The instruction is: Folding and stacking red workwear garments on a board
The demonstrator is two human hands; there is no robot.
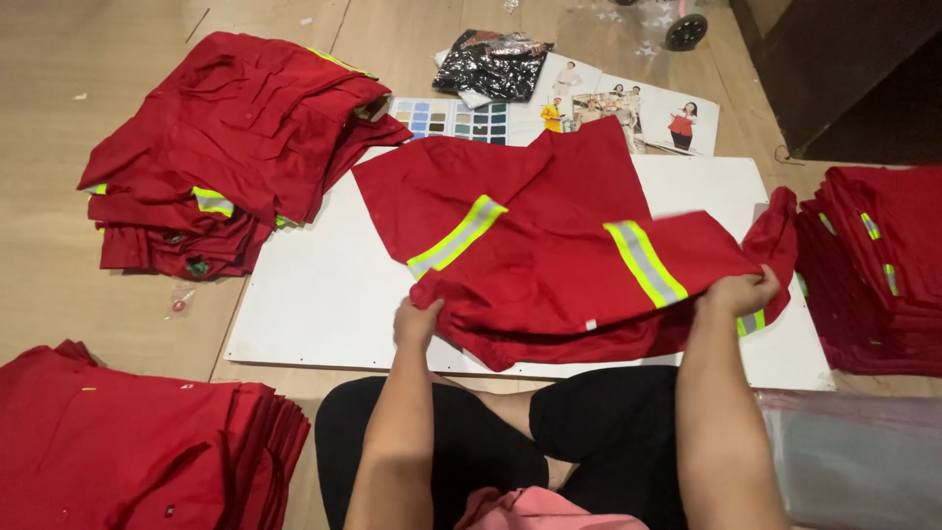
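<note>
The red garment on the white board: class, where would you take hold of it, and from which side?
Probably grip the red garment along its near folded edge, one end per hand, coming from the sitter's side. That edge faces the person, where the left hand and right hand already pinch it on the white board.

garment (559, 265): red woven cloth, matt, creased | stripes (643, 260): yellow-and-silver reflective tape, slight sheen | board (314, 294): white, smooth, matt | floor (59, 275): light wood, smooth | bag (491, 61): black plastic, glossy, crinkled | sheets (628, 103): printed paper, smooth | stacks (226, 147): same red matt cloth
</note>
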